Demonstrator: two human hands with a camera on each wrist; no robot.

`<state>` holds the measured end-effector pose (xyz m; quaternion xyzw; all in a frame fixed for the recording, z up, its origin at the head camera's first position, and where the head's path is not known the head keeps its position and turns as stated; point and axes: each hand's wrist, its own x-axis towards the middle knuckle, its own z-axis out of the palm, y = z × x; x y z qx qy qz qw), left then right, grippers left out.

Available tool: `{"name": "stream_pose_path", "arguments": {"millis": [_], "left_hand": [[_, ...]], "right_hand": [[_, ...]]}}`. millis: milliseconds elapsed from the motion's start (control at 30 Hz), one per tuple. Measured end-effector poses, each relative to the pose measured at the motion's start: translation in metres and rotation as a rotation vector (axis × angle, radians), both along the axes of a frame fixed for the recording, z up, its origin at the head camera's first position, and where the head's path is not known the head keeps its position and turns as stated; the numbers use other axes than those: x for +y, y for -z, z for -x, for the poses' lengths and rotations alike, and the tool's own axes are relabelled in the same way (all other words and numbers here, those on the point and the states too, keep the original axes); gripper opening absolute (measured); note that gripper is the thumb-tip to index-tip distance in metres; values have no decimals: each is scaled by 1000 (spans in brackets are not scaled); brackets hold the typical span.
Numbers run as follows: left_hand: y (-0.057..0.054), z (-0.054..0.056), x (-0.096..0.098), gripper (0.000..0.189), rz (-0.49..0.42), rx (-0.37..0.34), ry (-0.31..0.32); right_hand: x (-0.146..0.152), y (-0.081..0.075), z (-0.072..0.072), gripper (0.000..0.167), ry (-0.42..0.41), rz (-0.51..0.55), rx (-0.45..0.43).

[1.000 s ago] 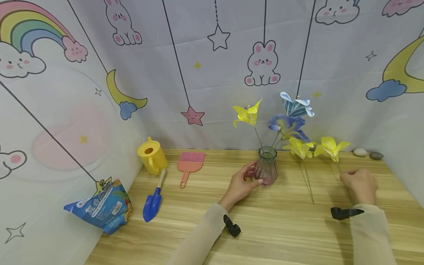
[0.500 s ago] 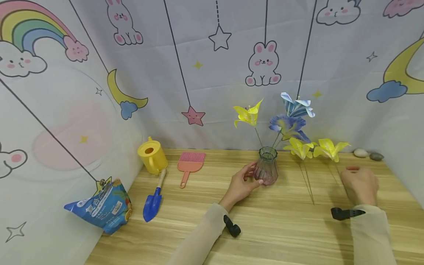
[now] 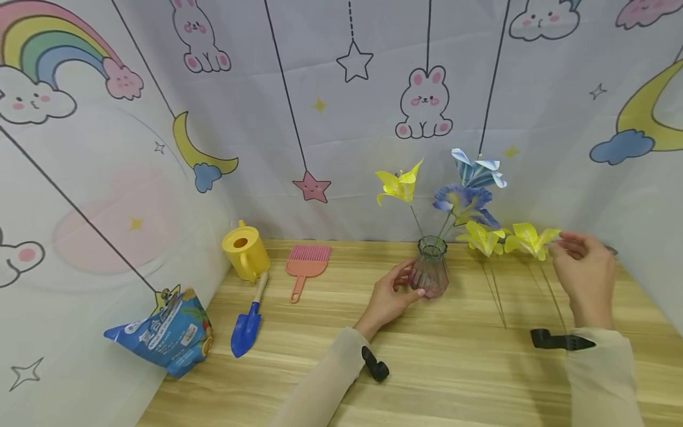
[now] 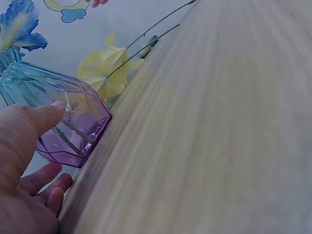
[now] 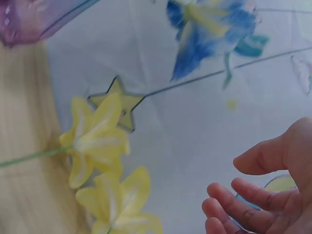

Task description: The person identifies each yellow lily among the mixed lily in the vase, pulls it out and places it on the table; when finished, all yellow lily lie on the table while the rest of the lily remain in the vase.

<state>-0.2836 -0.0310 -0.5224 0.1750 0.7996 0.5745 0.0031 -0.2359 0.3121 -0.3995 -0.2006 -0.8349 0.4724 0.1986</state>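
My left hand (image 3: 388, 301) holds a small ribbed glass vase (image 3: 428, 274) low on its side. In the left wrist view the thumb lies along the tinted glass (image 4: 90, 114), with flower stems visible inside. A yellow lily (image 3: 399, 187), a light blue flower (image 3: 474, 173) and a blue-purple iris (image 3: 465, 204) stand in the vase. Two yellow lilies lie on the table to its right, a nearer one (image 3: 482, 238) and a farther one (image 3: 531, 241). My right hand (image 3: 587, 279) is raised beside the farther lily, thumb and fingers apart and nothing between them.
At the left are a yellow watering can (image 3: 246, 252), a blue toy shovel (image 3: 246, 329), a pink brush (image 3: 307, 264) and a blue bag (image 3: 171, 338). A grey stone (image 3: 612, 251) shows behind my right hand. Printed cloth hangs behind the table.
My right hand has let go near the farther lily's stem, opened and risen back toward the stones, partly covering them. The left hand and the vase stay in place.
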Motion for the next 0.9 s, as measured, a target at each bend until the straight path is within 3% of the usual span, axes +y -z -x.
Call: {"name": "stream_pose_path", "arguments": {"millis": [133,467,667,900], "left_hand": [[1,0,0,74,-3,4,-9],[0,1,2,72,-11,5,-9],[0,-1,3,72,-14,-9,-15],[1,-1,1,72,-6,-9,-22]], "right_hand": [[-18,-17,-9,35,-42,47,92],[-75,-48,-33,35,-116,46,300],[-99,-51,-38,35,-229,-41,367],[-124,-45,-30,34,-383,-147,385]]}}
